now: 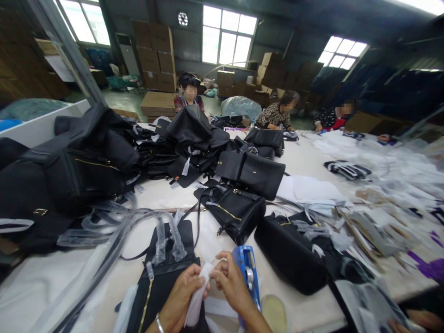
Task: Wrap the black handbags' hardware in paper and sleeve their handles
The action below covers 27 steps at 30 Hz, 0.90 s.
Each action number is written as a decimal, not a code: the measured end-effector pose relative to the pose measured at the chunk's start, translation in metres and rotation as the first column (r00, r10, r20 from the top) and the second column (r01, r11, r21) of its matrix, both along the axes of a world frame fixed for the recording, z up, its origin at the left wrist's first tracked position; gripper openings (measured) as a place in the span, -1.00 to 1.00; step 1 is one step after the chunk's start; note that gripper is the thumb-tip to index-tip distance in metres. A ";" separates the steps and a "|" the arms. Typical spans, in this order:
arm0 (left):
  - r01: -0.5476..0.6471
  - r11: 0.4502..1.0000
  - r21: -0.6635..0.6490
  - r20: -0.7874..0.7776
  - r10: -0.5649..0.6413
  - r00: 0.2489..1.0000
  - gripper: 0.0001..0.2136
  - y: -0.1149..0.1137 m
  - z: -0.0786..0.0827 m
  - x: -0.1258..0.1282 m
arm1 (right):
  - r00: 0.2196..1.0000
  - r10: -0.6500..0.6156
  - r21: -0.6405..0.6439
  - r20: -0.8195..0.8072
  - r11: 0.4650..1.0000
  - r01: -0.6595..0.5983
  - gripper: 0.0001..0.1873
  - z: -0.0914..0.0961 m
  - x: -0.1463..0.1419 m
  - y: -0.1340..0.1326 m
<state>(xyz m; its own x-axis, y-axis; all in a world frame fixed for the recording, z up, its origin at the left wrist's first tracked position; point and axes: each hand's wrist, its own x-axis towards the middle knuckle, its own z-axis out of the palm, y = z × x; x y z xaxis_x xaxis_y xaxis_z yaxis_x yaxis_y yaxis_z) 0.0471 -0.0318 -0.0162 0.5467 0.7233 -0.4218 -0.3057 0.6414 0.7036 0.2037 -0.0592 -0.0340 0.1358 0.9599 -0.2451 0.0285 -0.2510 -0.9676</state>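
Observation:
My left hand (182, 296), with a bracelet at the wrist, is closed round a narrow folded strip of white wrapping material (194, 307). The fingers of my right hand (231, 283) pinch the upper end of that strip. Under my left hand lies a black backpack (138, 296) with a gold zipper; clear plastic wraps its handle. A blue tape dispenser (250, 273) stands just right of my right hand. Beside it is a round yellowish disc (274, 314), whose kind I cannot make out.
Black bags (86, 171) are piled on the left, with more (239, 208) ahead. Grey plastic-wrapped straps (114, 245) curve across the left. White sheets (308, 192) and cardboard pieces (371, 231) cover the right. Several people (274, 115) work across the table; another person's hand (416, 319) shows at lower right.

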 end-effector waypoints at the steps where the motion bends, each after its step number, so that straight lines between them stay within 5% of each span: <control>1: 0.013 0.999 -0.032 0.053 -0.011 0.999 -0.91 0.002 -0.002 -0.001 | 0.997 -0.016 -0.009 -0.070 1.000 0.016 -0.72 -0.008 -0.004 0.002; 5: 0.099 0.977 -0.190 0.239 -0.052 0.970 -0.90 0.012 -0.009 -0.004 | 0.968 0.001 0.019 -0.251 1.000 0.004 -0.71 -0.034 -0.015 0.007; 9: 0.098 0.962 -0.256 0.231 -0.037 0.972 -0.88 0.017 -0.015 -0.004 | 0.990 0.013 0.001 -0.142 1.000 -0.013 -0.78 -0.037 -0.007 0.005; 13: 0.029 0.986 -0.163 0.059 -0.019 0.998 -0.75 0.014 -0.017 0.004 | 0.994 -0.073 -0.035 -0.079 0.997 0.070 -0.73 -0.019 0.007 -0.002; 18: 0.036 0.999 0.025 -0.112 -0.033 0.993 -0.52 0.007 -0.012 0.020 | 0.997 0.075 -0.043 -0.028 0.996 -0.076 -0.76 -0.002 0.007 0.008; 23: 0.076 0.989 0.127 -0.205 -0.049 0.978 -0.40 0.003 -0.013 0.023 | 0.975 0.190 -0.152 -0.118 0.967 -0.207 -0.74 -0.011 0.001 0.024; 27: 0.068 0.994 0.084 -0.202 -0.050 0.978 -0.35 0.001 -0.021 0.021 | 0.980 0.169 -0.141 -0.109 0.973 -0.183 -0.76 -0.020 -0.002 0.023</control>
<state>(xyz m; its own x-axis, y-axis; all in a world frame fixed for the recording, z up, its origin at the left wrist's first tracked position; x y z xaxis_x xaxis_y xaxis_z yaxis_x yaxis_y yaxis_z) 0.0677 -0.0313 -0.0369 0.5009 0.7325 -0.4610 -0.1171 0.5851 0.8025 0.2019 -0.0358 -0.0542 -0.0630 0.9182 -0.3910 -0.0059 -0.3921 -0.9199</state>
